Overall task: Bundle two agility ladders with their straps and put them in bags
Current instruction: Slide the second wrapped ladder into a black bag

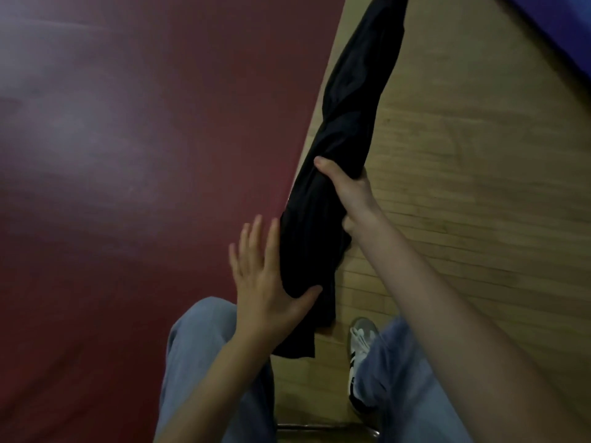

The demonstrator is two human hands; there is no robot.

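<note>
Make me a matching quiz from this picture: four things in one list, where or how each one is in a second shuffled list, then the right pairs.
Things:
1. right hand
2. left hand
3. red mat
4. shoe

States:
a. on the wooden floor, near the bottom of the view
b. fingers straight, touching the lower end of the black bag
c. grips the black bag around its middle
d. fills the left side of the view

Pairs: 1-c, 2-b, 3-d, 4-a
</note>
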